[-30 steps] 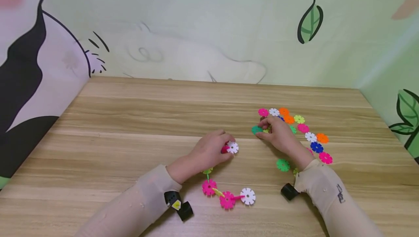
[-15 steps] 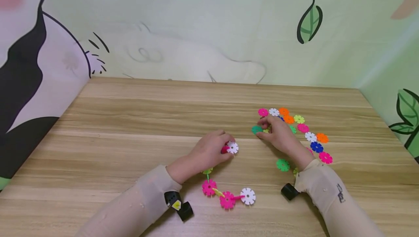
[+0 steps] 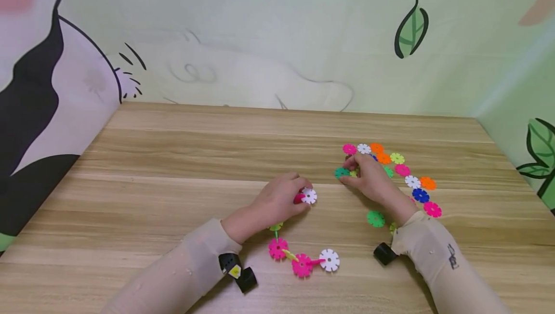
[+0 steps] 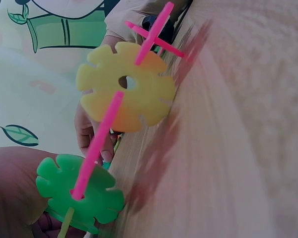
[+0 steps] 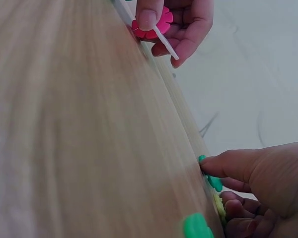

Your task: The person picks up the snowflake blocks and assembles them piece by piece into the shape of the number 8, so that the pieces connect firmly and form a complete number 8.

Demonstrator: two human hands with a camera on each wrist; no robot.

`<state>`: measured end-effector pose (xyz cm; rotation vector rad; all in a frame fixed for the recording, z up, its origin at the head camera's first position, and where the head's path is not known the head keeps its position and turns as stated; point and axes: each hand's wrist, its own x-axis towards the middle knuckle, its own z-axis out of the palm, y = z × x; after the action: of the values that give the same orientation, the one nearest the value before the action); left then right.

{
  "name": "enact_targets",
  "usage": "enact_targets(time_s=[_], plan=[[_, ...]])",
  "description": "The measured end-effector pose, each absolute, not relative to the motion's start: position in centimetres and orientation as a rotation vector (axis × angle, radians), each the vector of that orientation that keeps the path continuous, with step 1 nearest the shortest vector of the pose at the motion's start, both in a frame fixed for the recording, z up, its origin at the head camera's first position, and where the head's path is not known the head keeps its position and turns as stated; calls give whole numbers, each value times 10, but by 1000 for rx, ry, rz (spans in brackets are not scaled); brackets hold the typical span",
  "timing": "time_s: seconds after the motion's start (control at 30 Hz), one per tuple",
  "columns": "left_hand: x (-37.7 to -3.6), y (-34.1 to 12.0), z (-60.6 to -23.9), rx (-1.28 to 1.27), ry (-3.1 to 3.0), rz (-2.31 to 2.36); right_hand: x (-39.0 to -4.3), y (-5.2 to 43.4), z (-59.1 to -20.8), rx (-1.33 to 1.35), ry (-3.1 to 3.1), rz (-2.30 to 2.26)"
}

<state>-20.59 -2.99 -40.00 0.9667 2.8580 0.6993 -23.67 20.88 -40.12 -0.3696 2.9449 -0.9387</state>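
Note:
My left hand (image 3: 279,199) grips a chain of interlocking snowflake discs by a pink disc (image 5: 164,22), to which a white disc (image 3: 309,196) is joined. The chain trails under the hand through a green disc (image 4: 79,191) and a yellow disc (image 4: 124,89) to pink discs (image 3: 302,266) and a white end disc (image 3: 329,260) on the table. Over at the pile, my right hand (image 3: 372,179) pinches a teal-green disc (image 3: 340,173) at the tabletop, thumb on its near side. Its curled other fingers lie close to a yellow disc (image 5: 219,208).
Loose discs in several colours lie around the right hand, among them an orange disc (image 3: 428,183), a blue disc (image 3: 420,195) and a green disc (image 3: 376,218). The wooden table (image 3: 173,150) meets a painted wall (image 3: 260,39) at the back. Both wrists carry small black cameras.
Both hands keep their places and their holds. The whole head view shifts very slightly; the chain and the loose discs stay where they were.

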Motion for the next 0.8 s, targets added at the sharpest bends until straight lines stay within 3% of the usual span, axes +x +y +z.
enact_targets(time_s=[0.4, 0.8], plan=[[-206, -30, -401, 942, 2885, 696, -229, 207, -397, -379, 2947, -1033], [-208, -31, -401, 801, 2927, 725, -205, 180, -396, -789, 2891, -898]])
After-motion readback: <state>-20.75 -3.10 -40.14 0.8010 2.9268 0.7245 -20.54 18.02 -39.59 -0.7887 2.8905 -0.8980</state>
